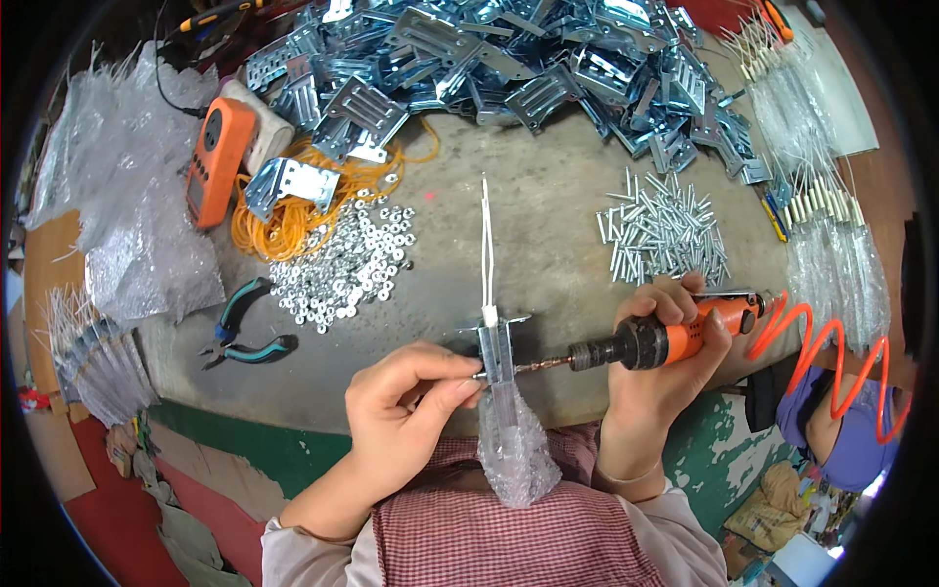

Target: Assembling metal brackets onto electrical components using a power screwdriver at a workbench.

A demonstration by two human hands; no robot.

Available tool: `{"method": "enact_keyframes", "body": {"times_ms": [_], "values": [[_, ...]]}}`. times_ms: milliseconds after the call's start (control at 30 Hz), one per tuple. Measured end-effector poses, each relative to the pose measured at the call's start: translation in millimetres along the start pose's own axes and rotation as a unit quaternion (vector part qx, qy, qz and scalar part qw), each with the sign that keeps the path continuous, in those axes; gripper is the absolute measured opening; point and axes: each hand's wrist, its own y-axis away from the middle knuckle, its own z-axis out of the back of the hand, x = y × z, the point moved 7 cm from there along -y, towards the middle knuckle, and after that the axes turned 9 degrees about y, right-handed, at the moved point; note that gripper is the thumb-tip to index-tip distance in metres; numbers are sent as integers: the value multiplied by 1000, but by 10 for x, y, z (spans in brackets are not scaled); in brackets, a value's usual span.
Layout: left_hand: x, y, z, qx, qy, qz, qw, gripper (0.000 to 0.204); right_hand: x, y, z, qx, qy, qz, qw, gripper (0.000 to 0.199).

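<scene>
My right hand [675, 342] is wrapped round an orange and black air screwdriver [646, 342], held level and pointing left. Its copper-coloured bit [543, 365] reaches the right side of a narrow metal bracket [497, 357]. That bracket is fitted about a part with a white end, two white wires [487, 254] pointing away from me, and a bubble-wrap sleeve [516, 450] hanging over the table's near edge. On the bracket's left side, my left hand [411, 406] is closed, thumb and fingers pinching a small metal piece [479, 375] mostly hidden by the fingertips.
Loose nuts [347, 259] and teal-handled pliers [245, 328] lie left; screws [665, 225] lie right. Metal brackets [469, 59] heap at the back. Wrapped wired parts [831, 264] and a coiled red hose [831, 342] are right, orange bands [264, 220] and bubble wrap [147, 196] left.
</scene>
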Motion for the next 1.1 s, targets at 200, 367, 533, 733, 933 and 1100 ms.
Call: {"method": "enact_keyframes", "body": {"times_ms": [200,367,533,733,933,1100], "values": [[-113,-32,-20,19,-98,-58,993,8,-25,-4,-30,34,-44,-13,998,26],[-79,-19,-8,4,-90,-54,995,10,-47,7,-42,38,-49,-18,998,28],[-98,-13,-29,6,-121,-72,990,10,-43,7,-48,36,-44,-21,998,30],[-82,-20,-59,10,-106,-97,990,9,-46,9,-27,22,-30,-4,999,26],[-134,-22,-114,29,-143,-115,983,8,-24,35,-39,23,-41,11,999,26],[-77,25,-90,31,-136,-78,987,17,-13,51,-73,5,-46,2,999,29]]}}
